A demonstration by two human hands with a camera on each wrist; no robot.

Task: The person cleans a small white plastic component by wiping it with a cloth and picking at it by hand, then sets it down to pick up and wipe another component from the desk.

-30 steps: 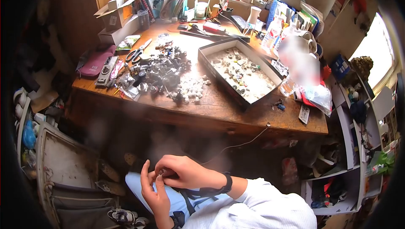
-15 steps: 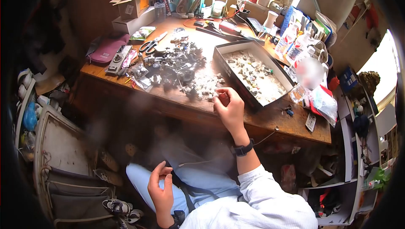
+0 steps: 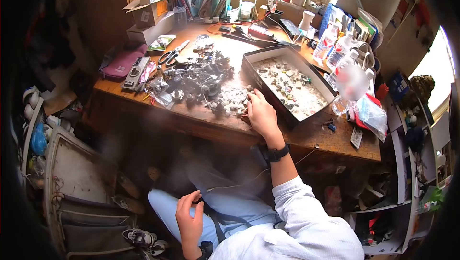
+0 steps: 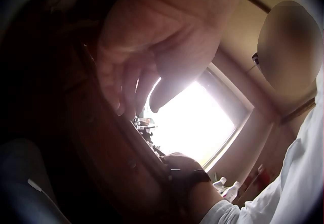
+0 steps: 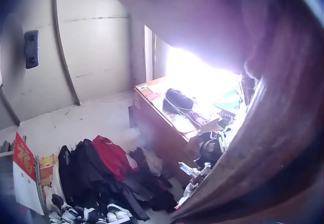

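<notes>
My right hand (image 3: 262, 114) reaches onto the desk's front edge, palm down, its fingertips at the right side of a pile of small white plastic parts (image 3: 229, 102). Nothing shows in its grasp, though the undersides of the fingers are hidden. Just right of it stands a shallow dark-walled box (image 3: 287, 109) with many small mixed pieces (image 3: 282, 80) scattered over its pale bottom. A heap of dark and clear parts (image 3: 203, 75) lies left of the white pile. Above the lap, my left hand (image 3: 189, 217) hangs with loosely bent fingers and holds nothing; the left wrist view shows this hand (image 4: 157, 47) up close.
Scissors (image 3: 173, 53), a power strip (image 3: 136, 73) and a pink pouch (image 3: 123, 62) lie at the desk's left. Plastic bottles (image 3: 328, 39) and a plastic bag (image 3: 371, 116) crowd the right side. A thin white cable (image 3: 239, 184) hangs below the desk's edge.
The hands were together over the lap; my right hand then parted from the left and went forward to the white pile, its fingers now stretching out further. The left hand stayed over the lap.
</notes>
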